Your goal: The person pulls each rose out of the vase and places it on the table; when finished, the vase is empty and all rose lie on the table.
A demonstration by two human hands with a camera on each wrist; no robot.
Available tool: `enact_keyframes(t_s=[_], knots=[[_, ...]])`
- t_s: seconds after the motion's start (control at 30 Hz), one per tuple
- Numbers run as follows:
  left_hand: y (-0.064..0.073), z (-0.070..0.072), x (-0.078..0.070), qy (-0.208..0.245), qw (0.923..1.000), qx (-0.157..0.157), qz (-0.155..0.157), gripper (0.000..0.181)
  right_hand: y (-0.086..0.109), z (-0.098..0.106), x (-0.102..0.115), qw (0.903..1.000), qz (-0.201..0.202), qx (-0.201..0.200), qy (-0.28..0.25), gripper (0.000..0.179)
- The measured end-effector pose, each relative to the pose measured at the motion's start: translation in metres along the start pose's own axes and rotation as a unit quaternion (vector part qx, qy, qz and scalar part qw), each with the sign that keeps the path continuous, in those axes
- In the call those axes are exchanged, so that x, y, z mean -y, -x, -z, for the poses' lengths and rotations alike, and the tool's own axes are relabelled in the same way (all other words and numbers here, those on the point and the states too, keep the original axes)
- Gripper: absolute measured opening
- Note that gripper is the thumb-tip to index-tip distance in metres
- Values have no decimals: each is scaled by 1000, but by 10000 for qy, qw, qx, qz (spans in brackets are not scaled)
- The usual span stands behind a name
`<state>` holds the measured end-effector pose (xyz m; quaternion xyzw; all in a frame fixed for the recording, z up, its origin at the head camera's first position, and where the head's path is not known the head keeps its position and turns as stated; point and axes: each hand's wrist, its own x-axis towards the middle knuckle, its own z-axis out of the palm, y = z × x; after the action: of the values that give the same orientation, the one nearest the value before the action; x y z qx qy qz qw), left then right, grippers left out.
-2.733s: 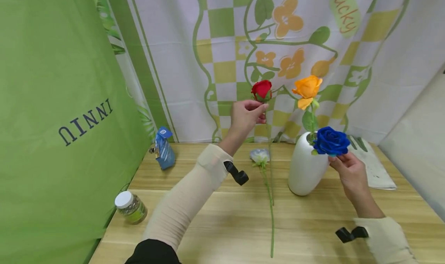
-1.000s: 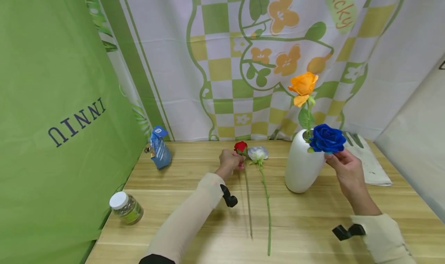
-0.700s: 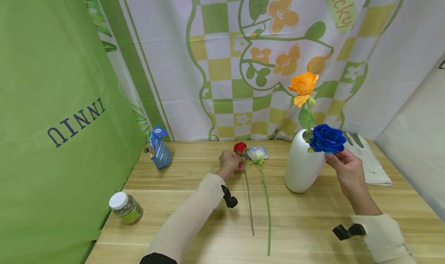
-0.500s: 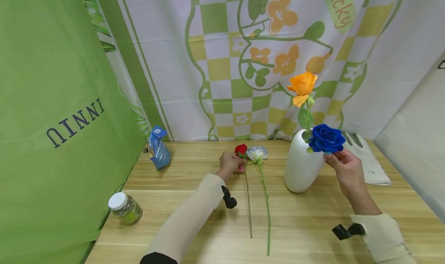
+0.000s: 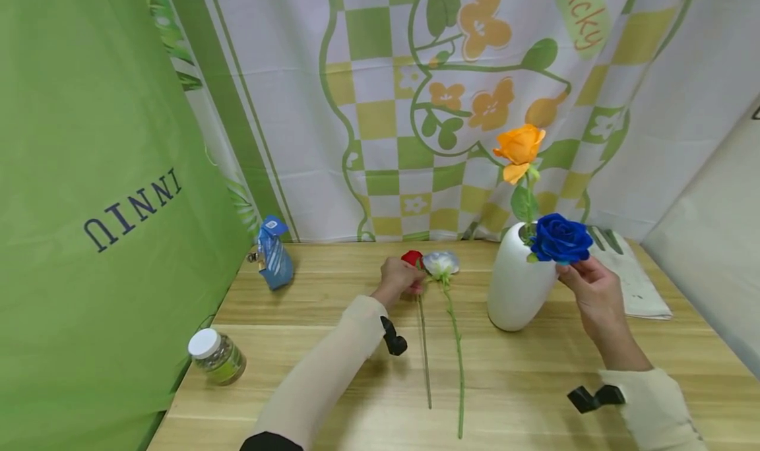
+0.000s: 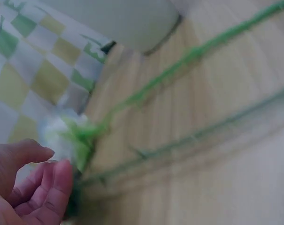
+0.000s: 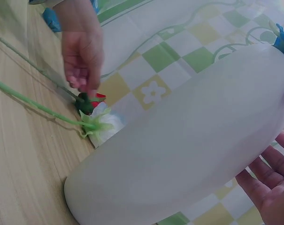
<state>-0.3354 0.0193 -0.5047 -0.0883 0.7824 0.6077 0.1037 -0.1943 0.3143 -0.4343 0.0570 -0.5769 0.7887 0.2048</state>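
In the head view my left hand (image 5: 401,279) is over the head of a red rose (image 5: 412,258) lying on the table. Its thumb and loosely bent fingers stand apart with nothing between them in the left wrist view. Beside that rose lies a white rose (image 5: 441,264) on a green stem. My right hand (image 5: 596,296) holds a blue rose (image 5: 561,239) from below its bloom, at the right side of a white vase (image 5: 515,286). An orange rose (image 5: 520,146) stands upright in the vase. The blue bloom hides part of the right fingertips.
A jar with a white lid (image 5: 216,357) and a blue bag (image 5: 275,253) stand at the left of the wooden table. A folded cloth (image 5: 635,279) lies behind the right hand. A patterned curtain (image 5: 380,174) hangs along the back edge.
My left hand lowered the red rose from the air onto the table, left of the white rose. Lately its fingers have come off the stem and shifted slightly right. The right hand stays in place.
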Motion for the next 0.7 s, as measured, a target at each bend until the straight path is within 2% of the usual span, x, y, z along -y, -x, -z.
enact_keyframes(t_s=[0.17, 0.27, 0.47, 0.7], knots=[[6, -9, -33, 241, 9983, 378, -378, 5, -1, 1, 1, 9998, -120, -85, 153, 21], [9, -14, -58, 541, 9939, 698, -656, 10, -1, 0, 0, 9997, -163, -120, 117, 21], [21, -27, -104, 648, 9830, 1082, -1334, 15, 1, -2, -1, 9997, -148, -155, 109, 22], [42, -43, -150, 478, 9682, 993, -2245, 19, 1, 1, -1, 10000, -40, -79, 11, 24]])
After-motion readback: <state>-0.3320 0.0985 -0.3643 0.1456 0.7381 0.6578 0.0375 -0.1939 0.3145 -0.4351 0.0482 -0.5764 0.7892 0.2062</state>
